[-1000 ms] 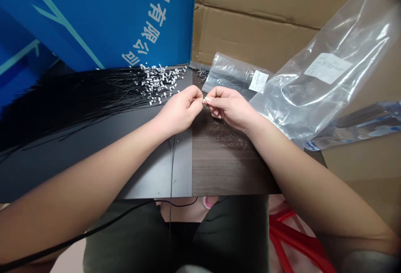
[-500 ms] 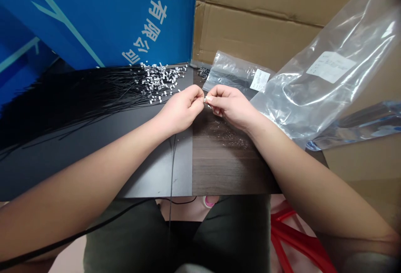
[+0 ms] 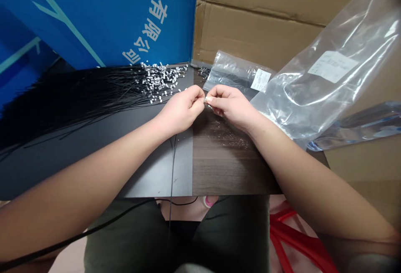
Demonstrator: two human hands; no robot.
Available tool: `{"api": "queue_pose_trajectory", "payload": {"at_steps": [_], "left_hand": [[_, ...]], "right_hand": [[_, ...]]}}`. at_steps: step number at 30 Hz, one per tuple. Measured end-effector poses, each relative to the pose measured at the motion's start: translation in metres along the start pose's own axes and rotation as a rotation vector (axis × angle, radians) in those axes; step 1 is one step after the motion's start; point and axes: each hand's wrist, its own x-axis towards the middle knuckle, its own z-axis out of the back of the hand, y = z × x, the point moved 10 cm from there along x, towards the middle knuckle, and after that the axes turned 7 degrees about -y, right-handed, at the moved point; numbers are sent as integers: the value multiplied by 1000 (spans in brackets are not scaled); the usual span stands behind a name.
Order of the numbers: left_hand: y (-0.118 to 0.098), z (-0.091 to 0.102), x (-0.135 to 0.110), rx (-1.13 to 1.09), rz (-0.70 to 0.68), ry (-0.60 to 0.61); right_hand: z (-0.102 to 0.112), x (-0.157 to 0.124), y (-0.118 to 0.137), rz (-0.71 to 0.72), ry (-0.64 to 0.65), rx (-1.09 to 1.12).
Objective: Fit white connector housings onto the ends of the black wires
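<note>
Over the middle of the table, my left hand [image 3: 184, 112] is closed in a pinch on a thin black wire [image 3: 172, 164], which trails below it over the front table edge. Fingertip to fingertip with it, my right hand [image 3: 230, 105] is pinching a tiny white piece [image 3: 205, 99], mostly covered by the fingers. Another pale bit shows under the right fingers. Whether wire and piece are joined is hidden. Behind the left hand lies a large bundle of black wires [image 3: 103, 87], its right ends carrying many small white connectors [image 3: 159, 78].
A small labelled plastic bag [image 3: 232, 72] lies behind my right hand, and a large clear bag [image 3: 326, 93] is to its right. A blue panel [image 3: 109, 14] and cardboard [image 3: 250, 34] stand at the back. Small scraps [image 3: 238, 141] dot the brown tabletop [image 3: 232, 172].
Both hands keep nearly the same place. The white piece between the fingertips shows a little less than before.
</note>
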Motion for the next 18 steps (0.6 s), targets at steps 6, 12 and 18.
{"api": "queue_pose_trajectory", "payload": {"at_steps": [6, 12, 18], "left_hand": [[2, 2, 0, -9, 8, -26], [12, -3, 0, -171, 140, 80], [11, -7, -2, -285, 207, 127]], "right_hand": [[2, 0, 1, 16, -31, -37], [19, 1, 12, 53, -105, -138], [19, 2, 12, 46, -33, -216]]}}
